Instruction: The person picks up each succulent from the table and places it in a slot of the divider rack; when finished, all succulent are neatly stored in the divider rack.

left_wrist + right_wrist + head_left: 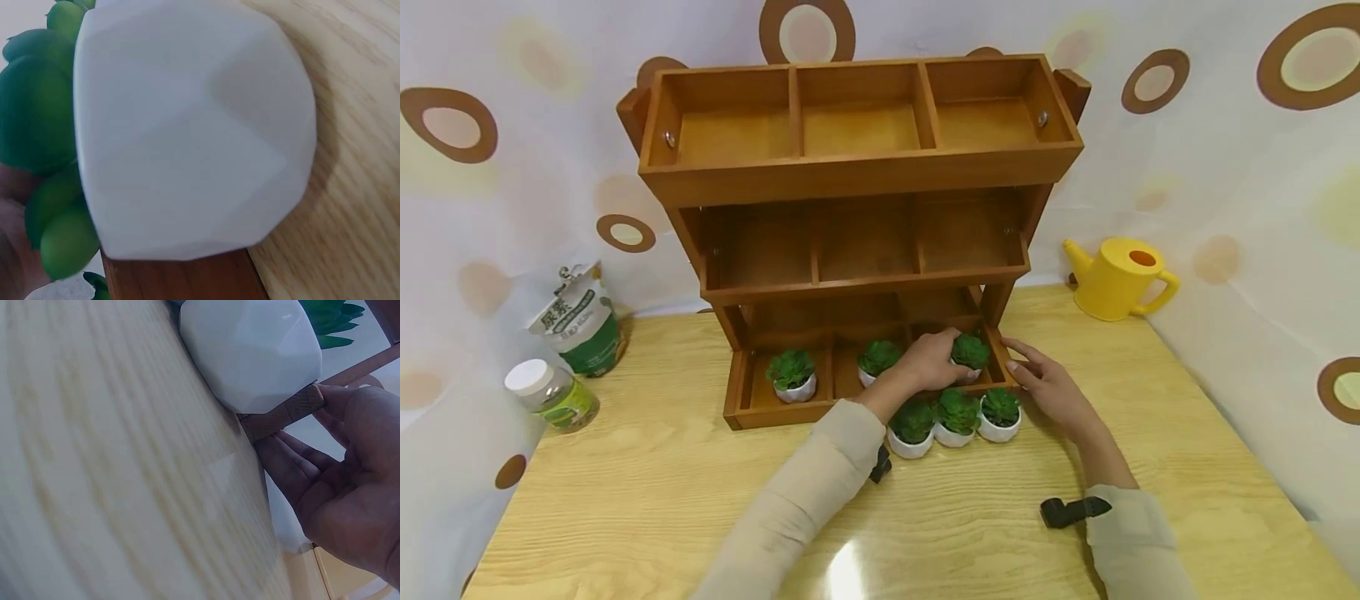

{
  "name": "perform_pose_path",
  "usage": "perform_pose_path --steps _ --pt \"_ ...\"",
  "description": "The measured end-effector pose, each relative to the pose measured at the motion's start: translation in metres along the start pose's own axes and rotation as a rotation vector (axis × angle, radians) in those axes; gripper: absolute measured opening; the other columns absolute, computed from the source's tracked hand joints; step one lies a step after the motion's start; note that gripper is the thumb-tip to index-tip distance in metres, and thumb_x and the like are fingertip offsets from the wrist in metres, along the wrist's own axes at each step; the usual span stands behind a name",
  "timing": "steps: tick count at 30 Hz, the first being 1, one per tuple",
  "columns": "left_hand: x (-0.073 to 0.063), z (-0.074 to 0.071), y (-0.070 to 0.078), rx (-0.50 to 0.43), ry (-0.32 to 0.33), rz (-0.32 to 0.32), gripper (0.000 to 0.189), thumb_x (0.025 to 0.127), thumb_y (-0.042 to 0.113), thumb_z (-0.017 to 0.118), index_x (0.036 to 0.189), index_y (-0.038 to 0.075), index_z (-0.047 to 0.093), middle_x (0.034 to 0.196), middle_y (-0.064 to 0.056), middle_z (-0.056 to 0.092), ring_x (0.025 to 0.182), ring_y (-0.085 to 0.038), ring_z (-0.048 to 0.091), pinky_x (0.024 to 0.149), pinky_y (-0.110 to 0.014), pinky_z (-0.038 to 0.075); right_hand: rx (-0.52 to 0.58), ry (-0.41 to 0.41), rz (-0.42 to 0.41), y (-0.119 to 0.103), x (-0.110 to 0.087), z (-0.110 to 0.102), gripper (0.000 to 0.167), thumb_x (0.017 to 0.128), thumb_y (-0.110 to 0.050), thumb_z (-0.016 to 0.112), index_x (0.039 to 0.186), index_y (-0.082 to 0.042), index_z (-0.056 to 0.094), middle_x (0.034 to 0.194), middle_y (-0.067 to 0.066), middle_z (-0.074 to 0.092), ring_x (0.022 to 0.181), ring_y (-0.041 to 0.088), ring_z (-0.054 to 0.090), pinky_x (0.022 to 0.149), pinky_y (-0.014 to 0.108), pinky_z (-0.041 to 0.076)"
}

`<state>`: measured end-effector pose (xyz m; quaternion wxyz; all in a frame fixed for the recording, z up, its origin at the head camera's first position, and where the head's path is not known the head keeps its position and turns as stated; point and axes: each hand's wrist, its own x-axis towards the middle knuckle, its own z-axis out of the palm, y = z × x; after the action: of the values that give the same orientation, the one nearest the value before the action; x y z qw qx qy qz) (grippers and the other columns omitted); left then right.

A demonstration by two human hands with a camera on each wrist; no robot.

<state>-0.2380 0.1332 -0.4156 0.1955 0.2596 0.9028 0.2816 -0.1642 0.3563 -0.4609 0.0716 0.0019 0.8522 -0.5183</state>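
Six potted plants [957, 412]; one each of left hand [929, 360], right hand [1054, 390], wooden shelf [865, 178], watering can [1112, 279], jar [556, 397], bag [582, 327], table [647, 508].

Light wood-grain table [647, 508] fills lower frame. Directly on it: tiered wooden rack [861, 172] upper center, three white-potted plants [955, 417] right of center, pouch [586, 325] and lidded jar [561, 402] at left, yellow watering can [1108, 283] right. Rack's bottom tier [782, 413] carries three more potted plants [792, 375].
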Motion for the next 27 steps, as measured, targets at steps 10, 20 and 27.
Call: perform_pose_path --steps 10,20,27 --pt "0.004 0.0 0.0 -0.036 0.025 -0.032 0.075 0.098 0.035 0.068 0.159 0.011 0.032 0.156 -0.009 0.048 0.141 -0.027 0.05 0.114 -0.042 0.044 -0.049 0.008 0.003 -0.001 0.002 0.0 0.056 0.109 -0.042 0.042 0.162 -0.029 0.028 0.153 0.025 0.047 0.137 0.039 0.053 0.106 0.05 0.049" --pt "-0.005 -0.005 0.001 -0.036 0.076 0.043 0.075 0.096 0.033 0.071 0.159 0.018 0.034 0.158 -0.004 0.047 0.142 -0.024 0.049 0.113 -0.04 0.045 -0.029 -0.011 0.001 0.004 0.001 -0.003 0.056 0.11 -0.041 0.04 0.162 -0.031 0.025 0.155 0.026 0.044 0.137 0.04 0.052 0.105 0.049 0.05" --pt "-0.04 -0.03 -0.007 -0.074 0.113 0.167 0.07 0.099 0.034 0.066 0.16 0.02 0.034 0.163 -0.001 0.04 0.146 -0.024 0.044 0.117 -0.043 0.041 -0.039 -0.026 0.005 0.002 0.004 0.0 0.056 0.11 -0.041 0.04 0.163 -0.031 0.024 0.156 0.026 0.042 0.138 0.041 0.05 0.108 0.056 0.046"
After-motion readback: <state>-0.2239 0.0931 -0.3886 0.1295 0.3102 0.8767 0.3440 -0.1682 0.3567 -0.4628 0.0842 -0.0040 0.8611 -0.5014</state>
